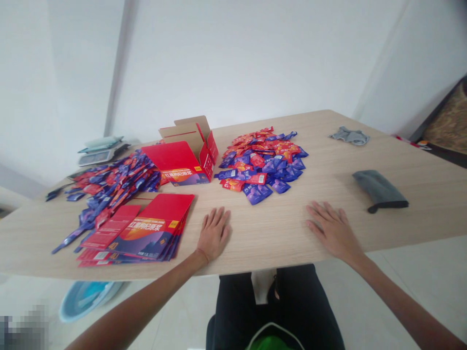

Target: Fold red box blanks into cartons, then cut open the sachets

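My left hand lies flat on the wooden table, holding nothing, just right of a stack of flattened red and purple cartons. Palm down on the right side, my right hand rests with fingers spread and nothing in it. Beyond and between the hands is a heap of small red and purple sachets. An upright red carton with raised flaps stands to the left of that heap. Its inside is mostly hidden by the front flap.
Long strips of joined sachets pile up at the left. Behind them sits a scale with pale packets on top. A grey pouch and a crumpled grey cloth lie at the right. Below, a blue basin stands on the floor.
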Demonstrator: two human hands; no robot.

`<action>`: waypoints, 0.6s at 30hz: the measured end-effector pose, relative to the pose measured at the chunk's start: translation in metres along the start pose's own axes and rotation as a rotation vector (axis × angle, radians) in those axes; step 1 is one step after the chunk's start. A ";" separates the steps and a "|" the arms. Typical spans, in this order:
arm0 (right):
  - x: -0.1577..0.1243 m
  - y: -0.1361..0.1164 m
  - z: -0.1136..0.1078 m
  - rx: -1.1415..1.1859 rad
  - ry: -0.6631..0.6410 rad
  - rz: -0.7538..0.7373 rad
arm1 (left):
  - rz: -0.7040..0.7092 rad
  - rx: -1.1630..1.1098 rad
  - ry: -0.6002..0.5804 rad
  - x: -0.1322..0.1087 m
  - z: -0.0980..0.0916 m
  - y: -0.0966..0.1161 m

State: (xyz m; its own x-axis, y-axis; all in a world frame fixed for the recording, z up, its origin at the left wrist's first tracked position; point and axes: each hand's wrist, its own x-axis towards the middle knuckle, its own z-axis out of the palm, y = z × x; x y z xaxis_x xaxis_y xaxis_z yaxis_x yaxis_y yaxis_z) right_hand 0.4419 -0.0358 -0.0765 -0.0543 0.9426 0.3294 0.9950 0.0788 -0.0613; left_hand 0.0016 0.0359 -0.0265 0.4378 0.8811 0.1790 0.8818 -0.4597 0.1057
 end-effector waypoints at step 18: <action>0.000 0.000 0.000 -0.004 -0.004 0.003 | -0.002 0.003 -0.003 0.000 0.000 0.000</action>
State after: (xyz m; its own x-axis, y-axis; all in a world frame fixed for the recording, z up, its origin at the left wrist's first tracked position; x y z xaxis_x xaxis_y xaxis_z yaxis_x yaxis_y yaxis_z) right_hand 0.4416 -0.0358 -0.0763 -0.0512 0.9440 0.3258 0.9955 0.0744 -0.0590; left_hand 0.0016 0.0354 -0.0263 0.4365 0.8824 0.1758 0.8833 -0.4574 0.1030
